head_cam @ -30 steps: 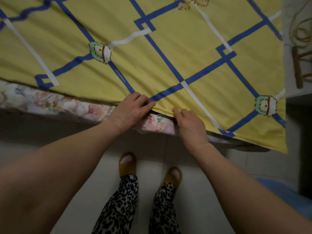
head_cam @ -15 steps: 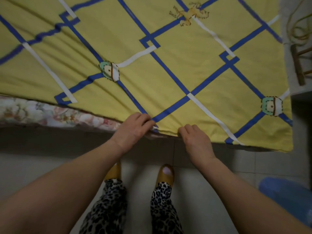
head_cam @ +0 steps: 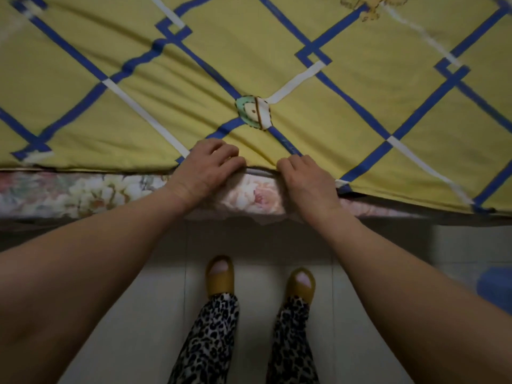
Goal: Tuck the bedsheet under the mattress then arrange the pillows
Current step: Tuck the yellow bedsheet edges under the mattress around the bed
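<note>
While the person stood at the side of the bed, both hands were at the near edge of the yellow bedsheet (head_cam: 318, 115), which lay spread over the top of the mattress (head_cam: 83, 189). This edge ran from left to right across the view and dropped a little toward the right. The sheet's blue and white diamond lines crossed it at a slant. The left hand (head_cam: 205, 170) had its fingers (head_cam: 221, 151) curled down over the hem, pinching the cloth. The right hand (head_cam: 307, 178) was just beside it, its fingers bent and closed on the same hem. Between the two hands the edge was lifted a little, and a dark gap showed under it.

Below the hem, the flowered side of the mattress was uncovered on the left and between the hands; on the right the sheet hung lower and hid most of it. The fingertips of both hands were hidden by the fold. The sheet was cut off at the top and at both sides of the view, so its full length could not be seen. A blue object (head_cam: 496, 286) at the right border was blurred. The feet wore brown slippers (head_cam: 220, 275) on the tiled floor (head_cam: 133, 328).
</note>
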